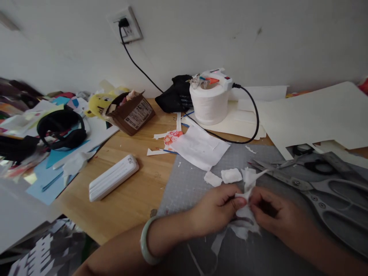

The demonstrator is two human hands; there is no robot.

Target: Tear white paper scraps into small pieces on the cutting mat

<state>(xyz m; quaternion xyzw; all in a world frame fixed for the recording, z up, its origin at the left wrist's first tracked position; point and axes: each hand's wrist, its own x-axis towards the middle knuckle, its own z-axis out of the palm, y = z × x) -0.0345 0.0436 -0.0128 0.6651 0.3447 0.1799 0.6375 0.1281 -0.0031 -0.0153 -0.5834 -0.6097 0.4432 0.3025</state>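
Note:
Over the grey cutting mat [178, 195], my left hand [215, 209] pinches a piece of thin white tissue [243, 226]. My right hand [273, 211] is closed at the tissue's right edge, thumb and fingertips together on it. A green bangle circles my left wrist. Just beyond my hands lie two small folded white pads [231, 175]. Large metal scissors [301, 186] rest open to the right, their tips near the top of the tissue. Thin white strips trail below my left hand.
A roll of white paper [209, 101] stands at the back, with a black cable [255, 111] curving beside it. A white case [113, 178], brown box [132, 115], headphones [61, 130] and paper are at left. More scissors [319, 166] and cream sheets [316, 115] lie right.

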